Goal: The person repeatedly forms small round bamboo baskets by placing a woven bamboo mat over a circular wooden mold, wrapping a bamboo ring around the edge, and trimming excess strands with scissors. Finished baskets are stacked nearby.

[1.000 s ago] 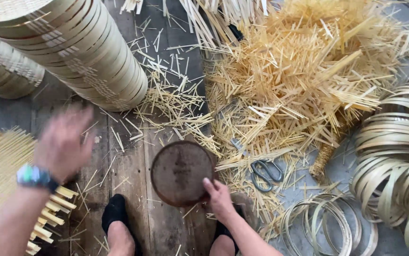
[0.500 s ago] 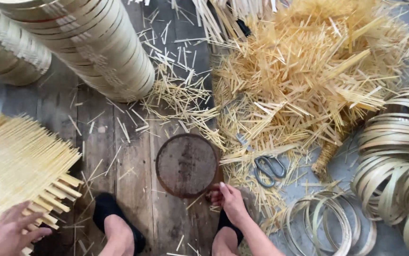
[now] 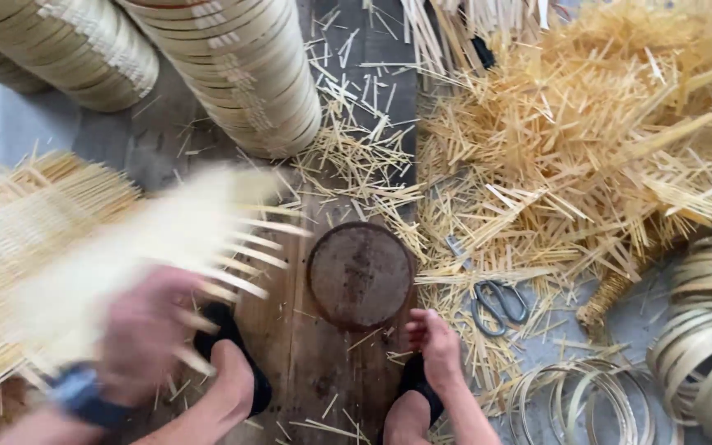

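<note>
My left hand (image 3: 145, 330) is blurred with motion and grips a pale woven mat of bamboo strips (image 3: 158, 247), lifted above the floor at the left. My right hand (image 3: 434, 346) rests with loosely curled fingers just below a round dark wooden block (image 3: 360, 274) that lies on the plank floor; it holds nothing. A stack of woven bamboo mats (image 3: 9, 247) lies at the far left under the lifted one. Both my feet in dark sandals (image 3: 240, 367) show at the bottom edge.
Tall stacks of bamboo hoops (image 3: 240, 66) stand at the top left. A big heap of bamboo offcuts (image 3: 587, 140) fills the right. Scissors (image 3: 496, 303) lie beside the block. Loose bamboo rings (image 3: 587, 404) and coiled strips (image 3: 706, 330) sit at the lower right.
My left hand reached down to the mat stack at the left, took hold of a woven mat and is swinging it up toward the middle. The right hand stayed by the block.
</note>
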